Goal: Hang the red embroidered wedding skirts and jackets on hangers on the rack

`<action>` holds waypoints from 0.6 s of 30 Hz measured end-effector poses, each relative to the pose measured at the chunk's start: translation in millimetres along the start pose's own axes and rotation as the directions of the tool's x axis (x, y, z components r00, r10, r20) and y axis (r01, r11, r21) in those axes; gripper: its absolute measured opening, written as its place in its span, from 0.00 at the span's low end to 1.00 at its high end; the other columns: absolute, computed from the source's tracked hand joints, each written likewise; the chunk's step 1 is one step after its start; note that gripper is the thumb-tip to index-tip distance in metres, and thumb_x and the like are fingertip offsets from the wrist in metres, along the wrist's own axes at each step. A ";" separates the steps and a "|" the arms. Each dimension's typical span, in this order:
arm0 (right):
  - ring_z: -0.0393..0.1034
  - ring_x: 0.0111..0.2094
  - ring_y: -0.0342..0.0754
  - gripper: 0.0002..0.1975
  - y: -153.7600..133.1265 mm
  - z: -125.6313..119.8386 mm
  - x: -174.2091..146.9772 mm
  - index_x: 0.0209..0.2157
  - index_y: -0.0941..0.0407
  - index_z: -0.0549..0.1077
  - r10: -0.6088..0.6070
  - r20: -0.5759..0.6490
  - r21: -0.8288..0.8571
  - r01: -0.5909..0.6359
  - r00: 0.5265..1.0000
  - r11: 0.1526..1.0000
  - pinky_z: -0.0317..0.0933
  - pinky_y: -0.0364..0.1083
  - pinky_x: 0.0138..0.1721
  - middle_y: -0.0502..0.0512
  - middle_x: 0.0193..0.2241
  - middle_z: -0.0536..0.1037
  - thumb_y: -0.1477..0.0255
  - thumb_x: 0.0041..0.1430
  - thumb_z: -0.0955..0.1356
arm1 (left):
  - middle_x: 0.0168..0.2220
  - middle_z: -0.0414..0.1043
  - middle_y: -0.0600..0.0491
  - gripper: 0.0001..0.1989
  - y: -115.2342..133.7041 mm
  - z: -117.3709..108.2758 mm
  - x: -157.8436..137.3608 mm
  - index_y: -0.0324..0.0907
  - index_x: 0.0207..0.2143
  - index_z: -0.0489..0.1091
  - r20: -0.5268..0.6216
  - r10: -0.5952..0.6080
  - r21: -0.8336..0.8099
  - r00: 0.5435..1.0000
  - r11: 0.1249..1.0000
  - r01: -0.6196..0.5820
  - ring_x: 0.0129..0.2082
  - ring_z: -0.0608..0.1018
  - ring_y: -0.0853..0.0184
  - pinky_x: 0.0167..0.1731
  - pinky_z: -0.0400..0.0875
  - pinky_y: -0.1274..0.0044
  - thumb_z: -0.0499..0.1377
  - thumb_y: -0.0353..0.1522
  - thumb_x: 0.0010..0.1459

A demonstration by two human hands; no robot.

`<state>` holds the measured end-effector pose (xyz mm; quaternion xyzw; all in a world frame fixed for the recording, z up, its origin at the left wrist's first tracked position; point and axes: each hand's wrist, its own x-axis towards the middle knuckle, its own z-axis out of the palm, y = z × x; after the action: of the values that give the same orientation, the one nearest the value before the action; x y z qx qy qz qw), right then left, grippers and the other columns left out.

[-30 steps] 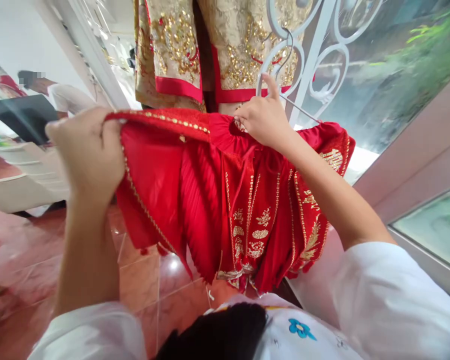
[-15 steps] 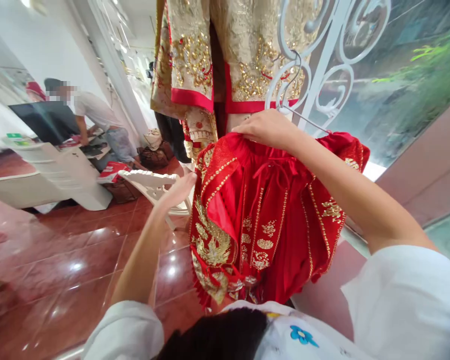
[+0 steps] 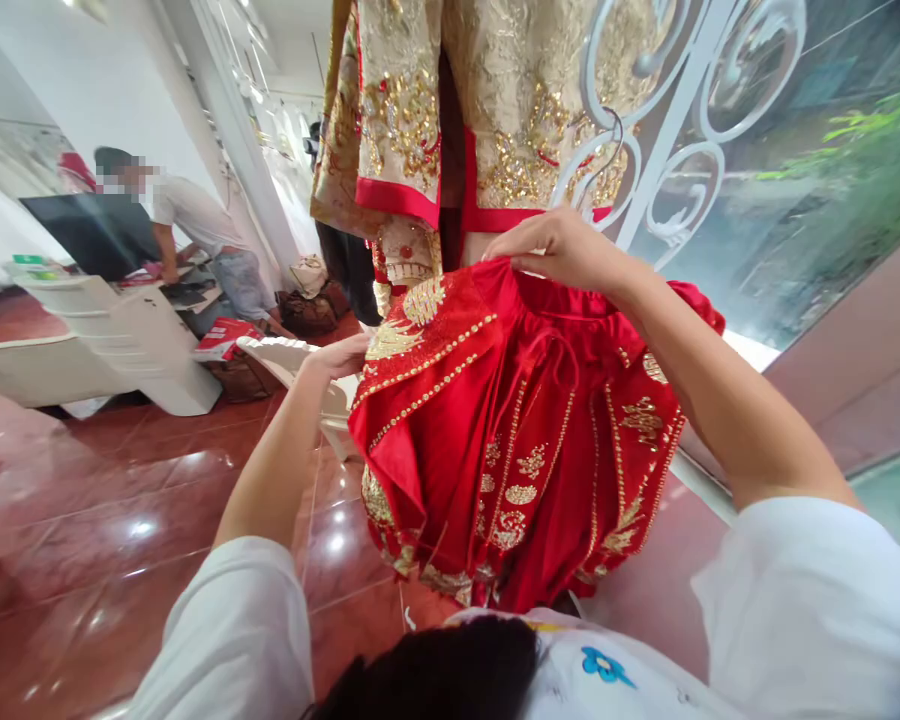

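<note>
A red skirt (image 3: 457, 420) with gold embroidery, beaded lines and a tied bow at its gathered waist hangs in front of me. My right hand (image 3: 559, 245) is closed on the upper left of its waistband, pulling that corner up. At the skirt's left side, my left hand (image 3: 345, 355) grips the edge of an embroidered panel; its fingertips are partly hidden by the cloth. A metal hanger (image 3: 613, 135) hooks onto the white scrollwork frame (image 3: 682, 130) just above, its lower part covered by my right hand and the skirt.
Behind the skirt hang cream and gold garments (image 3: 525, 110) with red hems. A white chair (image 3: 292, 355) stands beyond my left hand. Further left, a person (image 3: 195, 215) bends by a white counter (image 3: 157, 340) with a black monitor (image 3: 94, 235). Window glass (image 3: 817, 200) lies to the right.
The skirt's left panel has swung outward and up, showing more embroidery. My left hand has moved slightly left with it. The right hand's grip at the waistband has shifted, and the hanger bar is covered.
</note>
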<state>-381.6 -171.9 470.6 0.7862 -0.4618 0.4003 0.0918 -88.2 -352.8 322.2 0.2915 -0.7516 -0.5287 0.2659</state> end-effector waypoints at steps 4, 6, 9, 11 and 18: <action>0.71 0.43 0.47 0.05 -4.8 -16.1 -12.2 0.31 0.52 0.77 -0.159 0.143 -0.058 0.169 0.977 0.984 0.64 0.50 0.47 0.50 0.37 0.79 0.69 0.55 0.68 | 0.38 0.76 0.43 0.23 26.0 15.4 16.3 0.38 0.39 0.74 -0.030 0.050 0.137 0.998 0.990 -0.045 0.40 0.77 0.57 0.41 0.72 0.66 0.62 0.42 0.43; 0.71 0.44 0.47 0.08 -1.0 -37.6 -31.2 0.34 0.51 0.77 -0.139 -0.061 -0.143 0.130 0.988 0.981 0.64 0.50 0.47 0.52 0.39 0.79 0.71 0.57 0.66 | 0.43 0.75 0.44 0.22 58.0 26.6 16.8 0.38 0.43 0.73 -0.121 0.262 0.235 0.957 0.945 -0.229 0.44 0.76 0.60 0.46 0.70 0.67 0.57 0.42 0.51; 0.72 0.40 0.48 0.08 15.4 -77.6 -73.8 0.36 0.52 0.78 -0.030 -0.297 -0.254 -0.049 0.954 0.966 0.64 0.51 0.45 0.54 0.37 0.79 0.70 0.55 0.67 | 0.49 0.72 0.45 0.22 111.4 52.0 13.7 0.39 0.49 0.70 -0.047 0.511 0.400 0.858 0.797 -0.453 0.50 0.73 0.62 0.52 0.65 0.68 0.52 0.42 0.57; 0.72 0.35 0.47 0.10 27.4 -99.1 -103.9 0.36 0.53 0.78 0.119 -0.245 -0.231 -0.177 0.962 0.957 0.65 0.51 0.40 0.55 0.34 0.80 0.67 0.51 0.69 | 0.51 0.70 0.46 0.25 137.0 71.8 14.4 0.41 0.54 0.66 0.081 0.562 0.457 0.823 0.713 -0.532 0.51 0.72 0.61 0.52 0.65 0.69 0.55 0.42 0.56; 0.69 0.31 0.44 0.14 34.4 -106.1 -149.3 0.34 0.57 0.77 0.405 -0.211 -0.081 -0.428 0.890 0.900 0.63 0.45 0.31 0.53 0.29 0.77 0.61 0.51 0.69 | 0.45 0.75 0.52 0.18 143.0 107.6 35.7 0.40 0.48 0.73 0.056 0.671 0.573 0.739 0.585 -0.574 0.44 0.75 0.64 0.48 0.66 0.75 0.56 0.39 0.57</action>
<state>-504.7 -39.1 426.5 0.6199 -0.6332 0.4534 0.0962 -211.3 -270.9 429.0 0.1155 -0.8996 -0.1326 0.3997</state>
